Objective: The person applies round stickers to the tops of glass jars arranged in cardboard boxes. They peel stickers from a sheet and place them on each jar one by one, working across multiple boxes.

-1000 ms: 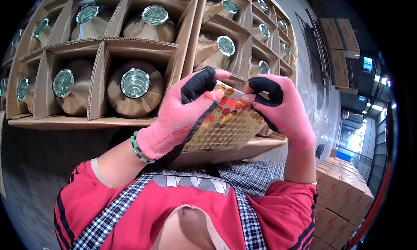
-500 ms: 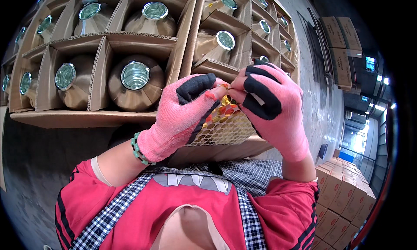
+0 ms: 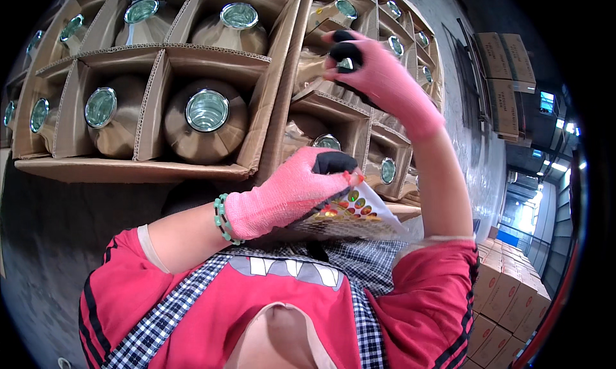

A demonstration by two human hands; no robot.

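My left hand (image 3: 289,192), in a pink glove with black patches and bare fingertips, grips a sheet of round gold and red stickers (image 3: 356,209) near my apron. Raised over the right-hand carton (image 3: 260,135), my right hand (image 3: 378,74) wears a matching glove. Its thumb and a finger come together beside a brownish glass flask liner (image 3: 308,71); anything between them is too small to make out. One liner farther back carries a small yellow round sticker (image 3: 319,11). More liners with silvery-green open mouths, such as this liner (image 3: 205,122), stand in the left carton.
Cardboard dividers (image 3: 151,106) split the cartons into cells. The left carton's front edge (image 3: 128,169) is near me. Stacked printed cartons (image 3: 507,279) stand at the lower right, and other boxes (image 3: 504,80) lie farther off by the wall. Grey floor (image 3: 45,241) shows at left.
My right hand has left the sticker sheet and moved up and away over the right-hand carton. My left hand has lowered slightly to the right, still gripping the sheet, which has tilted.
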